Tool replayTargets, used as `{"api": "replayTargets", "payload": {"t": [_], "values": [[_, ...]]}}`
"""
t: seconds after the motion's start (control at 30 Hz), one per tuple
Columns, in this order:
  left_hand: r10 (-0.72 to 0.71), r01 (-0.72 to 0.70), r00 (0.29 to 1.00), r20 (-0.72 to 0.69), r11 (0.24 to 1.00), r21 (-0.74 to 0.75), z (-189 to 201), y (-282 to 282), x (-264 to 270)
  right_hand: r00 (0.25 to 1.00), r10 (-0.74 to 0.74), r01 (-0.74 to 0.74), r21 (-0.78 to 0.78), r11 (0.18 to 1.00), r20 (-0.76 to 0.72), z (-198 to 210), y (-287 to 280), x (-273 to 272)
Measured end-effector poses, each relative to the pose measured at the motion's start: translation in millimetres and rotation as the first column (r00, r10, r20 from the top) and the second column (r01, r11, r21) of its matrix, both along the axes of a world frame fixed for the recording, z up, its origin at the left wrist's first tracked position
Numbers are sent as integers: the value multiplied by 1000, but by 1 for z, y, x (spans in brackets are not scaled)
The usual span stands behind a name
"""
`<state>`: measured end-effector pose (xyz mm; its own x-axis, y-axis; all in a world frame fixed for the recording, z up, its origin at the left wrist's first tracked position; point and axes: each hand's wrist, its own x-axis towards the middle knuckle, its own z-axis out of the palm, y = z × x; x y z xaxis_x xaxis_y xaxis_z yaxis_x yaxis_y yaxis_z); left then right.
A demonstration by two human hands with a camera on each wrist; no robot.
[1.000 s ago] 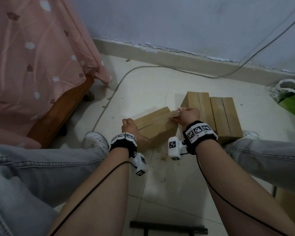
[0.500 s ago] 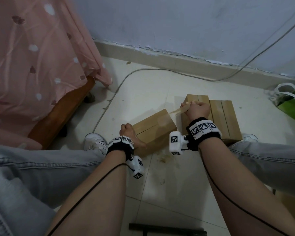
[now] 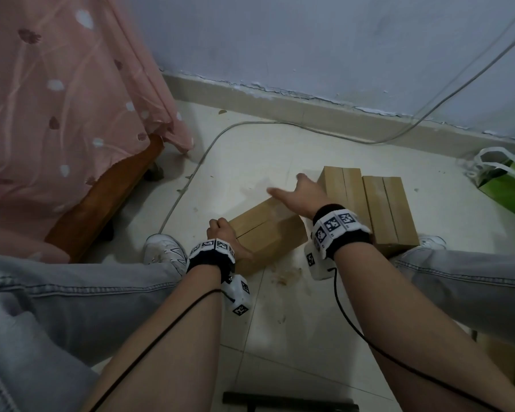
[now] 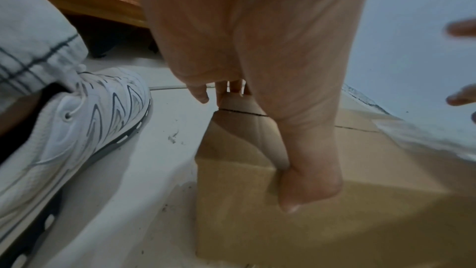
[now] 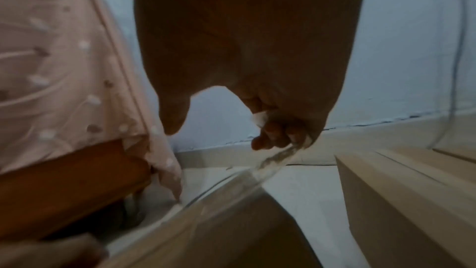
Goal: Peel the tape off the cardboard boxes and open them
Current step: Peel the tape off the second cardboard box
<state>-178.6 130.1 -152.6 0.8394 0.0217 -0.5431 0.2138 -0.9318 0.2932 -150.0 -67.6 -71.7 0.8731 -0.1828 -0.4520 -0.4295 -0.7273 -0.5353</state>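
1. Near cardboard box (image 3: pixel 265 233): on the tiled floor (image 3: pixel 250 162) between the knees, set askew, centre seam bare along its near stretch.
2. Left hand (image 3: pixel 222 236): fingers curled over the box's near-left corner, thumb (image 4: pixel 309 186) pressed down its side (gripping, steadying).
3. Right hand (image 3: pixel 298 194): raised above the box's far end, thumb and forefinger spread, remaining fingers (image 5: pixel 273 136) curled round clear tape (image 5: pixel 260 172).
4. Tape: stretched taut from fingers down to the box's far edge.
5. Two further boxes (image 3: pixel 366 203): side by side, touching, just right of the first, seams closed.
6. Open floor: left and beyond, bounded by cable (image 3: pixel 191 179), bed frame (image 3: pixel 101 197) and skirting.
7. White shoe (image 3: pixel 161 248): near the left wrist.
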Motion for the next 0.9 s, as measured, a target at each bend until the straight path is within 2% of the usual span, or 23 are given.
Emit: {"api": "replayTargets", "payload": {"t": [0.07,0.17,0.27,0.4,0.63,0.9], "values": [[8,-8,1000,6,1000,-7,0,-1,-1,995,103,-104,-134,986,-15,-9,6,-5],[13,-13,1000,6,1000,-2,1,-2,-2,960,273,-278,-353,893,-63,-19,13,-9],[24,-24,1000,17,1000,-4,1,-4,-2,946,322,-284,-393,874,33,-23,20,-12],[36,-35,999,10,999,-7,2,-4,-1,938,345,-290,-480,828,29,-28,20,-14],[-1,2,1000,29,1000,-23,1,-6,-7,946,325,-281,-486,828,5,-43,11,-24],[3,-2,1000,19,999,-49,-5,-2,-7,978,205,-206,-336,919,-38,-50,10,-23]]}}
